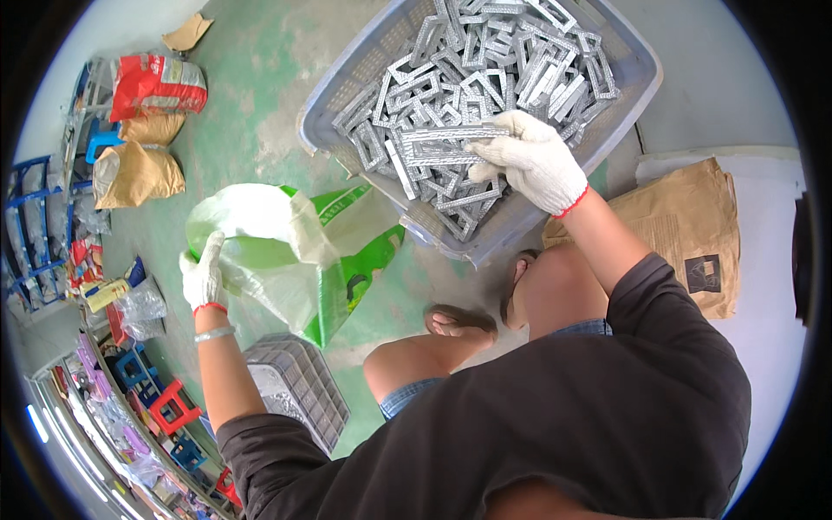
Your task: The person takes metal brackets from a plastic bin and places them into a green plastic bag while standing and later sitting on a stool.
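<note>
Head view: gloved left hand point(204, 273), grip closed on the edge of a green-and-white bag point(299, 260) at left; gloved right hand point(533, 160), grip clamped on silver rectangular metalwork point(446, 133) over a far grey basket point(368, 76) heaped with metal frames point(485, 87).

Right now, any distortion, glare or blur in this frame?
Head view: fisheye bends edges near the rim, corners black; light strips look blown out at lower left; metal frames glint in the bin; left hand and right hand show no obvious motion blur.
</note>
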A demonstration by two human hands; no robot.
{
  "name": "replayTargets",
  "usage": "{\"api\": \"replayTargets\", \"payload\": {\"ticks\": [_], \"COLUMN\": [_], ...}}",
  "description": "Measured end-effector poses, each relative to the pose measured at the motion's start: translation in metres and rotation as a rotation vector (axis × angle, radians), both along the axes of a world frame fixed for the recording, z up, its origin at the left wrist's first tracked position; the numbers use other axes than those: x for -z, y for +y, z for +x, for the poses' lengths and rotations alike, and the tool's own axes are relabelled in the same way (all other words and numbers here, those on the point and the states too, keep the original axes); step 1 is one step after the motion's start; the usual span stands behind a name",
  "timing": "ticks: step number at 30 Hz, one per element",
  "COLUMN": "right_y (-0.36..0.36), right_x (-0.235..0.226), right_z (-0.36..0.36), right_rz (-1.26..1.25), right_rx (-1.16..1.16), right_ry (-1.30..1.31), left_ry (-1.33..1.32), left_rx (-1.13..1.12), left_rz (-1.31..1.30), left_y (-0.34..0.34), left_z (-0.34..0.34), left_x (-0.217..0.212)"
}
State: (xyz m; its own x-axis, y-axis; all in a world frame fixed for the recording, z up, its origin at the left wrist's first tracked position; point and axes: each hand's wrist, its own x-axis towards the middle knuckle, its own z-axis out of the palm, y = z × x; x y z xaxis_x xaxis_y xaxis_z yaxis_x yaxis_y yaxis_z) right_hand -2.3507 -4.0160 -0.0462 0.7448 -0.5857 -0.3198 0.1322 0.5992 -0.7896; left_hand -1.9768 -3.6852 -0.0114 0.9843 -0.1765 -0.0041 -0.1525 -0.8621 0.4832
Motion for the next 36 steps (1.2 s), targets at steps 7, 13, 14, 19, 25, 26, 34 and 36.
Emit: {"api": "replayTargets", "payload": {"ticks": [7, 13, 14, 19, 25, 26, 34, 36], "right_y": [0.021, 0.035, 0.03, 0.031, -0.022, -0.022, -0.016, -0.015], "right_x": [-0.003, 0.009, 0.007, 0.007, 0.034, 0.043, 0.047, 0.04], "right_z": [0.004, 0.011, 0.008, 0.015, 0.045, 0.042, 0.081, 0.083], "right_rz": [-0.368, -0.883, -1.155, -1.497, -1.998, -2.019, -2.284, -2.288], "right_rx": [-0.114, -0.125, -0.128, -0.129, -0.912, -0.996, -1.291, -1.314], "right_ry": [-0.024, -0.484, -0.483, -0.45, 0.812, 0.898, 0.977, 0.896], "left_ry": [-0.03, 1.347, 1.344, 1.196, 0.87, 0.741, -0.291, -0.275], "left_rx": [0.593, 0.604, 0.656, 0.735, 0.64, 0.541, 0.189, 0.117], "left_rz": [-0.465, -1.038, -1.121, -1.34, -1.436, -1.447, -0.999, -0.854], "left_y": [-0.067, -0.114, -0.118, -0.11, -0.07, -0.059, 0.058, 0.074], "left_z": [-0.126, -0.19, -0.187, -0.205, -0.2, -0.198, -0.121, -0.108], "left_x": [-0.034, 0.02, 0.025, 0.03, 0.024, 0.021, 0.012, 0.019]}}
